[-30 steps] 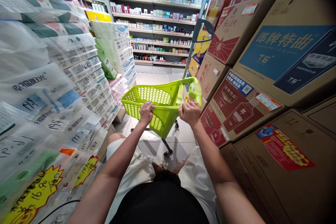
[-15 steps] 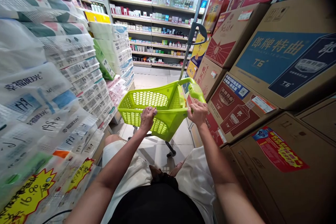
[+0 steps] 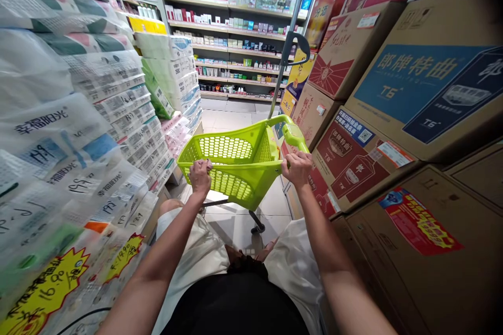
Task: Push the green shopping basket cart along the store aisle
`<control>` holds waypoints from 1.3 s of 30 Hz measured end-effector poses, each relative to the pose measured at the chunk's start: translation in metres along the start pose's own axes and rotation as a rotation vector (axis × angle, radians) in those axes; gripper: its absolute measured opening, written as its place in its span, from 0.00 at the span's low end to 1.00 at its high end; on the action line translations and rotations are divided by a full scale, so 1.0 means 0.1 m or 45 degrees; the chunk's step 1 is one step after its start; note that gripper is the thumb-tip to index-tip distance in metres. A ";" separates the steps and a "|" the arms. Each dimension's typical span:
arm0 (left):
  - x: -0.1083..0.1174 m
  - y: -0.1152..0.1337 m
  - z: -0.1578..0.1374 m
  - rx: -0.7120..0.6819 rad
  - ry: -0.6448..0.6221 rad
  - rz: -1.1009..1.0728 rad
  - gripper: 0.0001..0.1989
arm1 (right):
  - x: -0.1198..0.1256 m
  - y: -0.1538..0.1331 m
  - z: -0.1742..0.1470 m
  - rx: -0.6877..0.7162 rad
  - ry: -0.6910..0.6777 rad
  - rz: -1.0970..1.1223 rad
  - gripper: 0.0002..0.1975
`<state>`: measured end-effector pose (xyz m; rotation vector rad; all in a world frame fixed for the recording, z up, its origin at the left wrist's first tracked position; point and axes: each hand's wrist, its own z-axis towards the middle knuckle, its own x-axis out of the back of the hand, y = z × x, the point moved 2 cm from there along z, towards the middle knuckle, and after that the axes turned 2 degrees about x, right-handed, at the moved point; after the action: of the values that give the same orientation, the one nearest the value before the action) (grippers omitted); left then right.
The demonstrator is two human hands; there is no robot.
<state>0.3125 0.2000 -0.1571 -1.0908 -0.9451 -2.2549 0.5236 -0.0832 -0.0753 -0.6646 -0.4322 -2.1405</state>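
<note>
A lime-green shopping cart [image 3: 251,186] with a perforated plastic basket stands sideways in front of me. My left hand [image 3: 200,175] is closed over the near rim of its basket, toward the left end. Near the handle end, my right hand [image 3: 297,167] grips the cart's rim at the corner. The inside of the basket shows only in part, and I see no goods there. Below it, a dark caster wheel [image 3: 257,229] rests on the tiled floor.
Packs of tissue paper [image 3: 90,152] are stacked high on the left, close to the cart. Cardboard cartons [image 3: 416,89] rise on the right. A metal pole with a dark handle [image 3: 294,49] leans behind the cart. Shelves of small boxed goods [image 3: 236,26] stand at the aisle's end.
My left hand has slid leftward along the basket rim. My right hand and the cart have hardly moved.
</note>
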 end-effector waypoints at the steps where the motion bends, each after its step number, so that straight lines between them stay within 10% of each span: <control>1: -0.01 -0.01 -0.03 -0.003 0.015 -0.006 0.29 | -0.01 0.00 0.00 -0.007 0.011 -0.002 0.10; 7: -0.08 0.04 -0.17 -0.327 -0.053 -0.064 0.33 | 0.02 0.01 -0.01 0.009 0.028 -0.010 0.10; 15: 0.13 -0.74 0.23 0.223 0.099 0.011 0.26 | 0.02 0.01 -0.05 0.002 0.058 -0.008 0.09; 21: -0.10 -0.38 -0.03 -0.206 0.017 -0.213 0.29 | 0.00 0.04 -0.07 0.015 0.063 -0.024 0.09; 29: -0.02 -0.99 0.25 0.718 0.321 -0.401 0.30 | 0.04 0.04 -0.10 -0.009 0.053 -0.009 0.09; 39: -0.26 -0.61 0.06 0.561 0.262 -0.510 0.21 | 0.07 -0.02 -0.09 0.000 0.033 -0.004 0.09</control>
<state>0.2907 0.2472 -0.1991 -0.4993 -1.5817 -2.2356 0.5158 -0.0909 -0.0782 -0.6357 -0.4198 -2.1498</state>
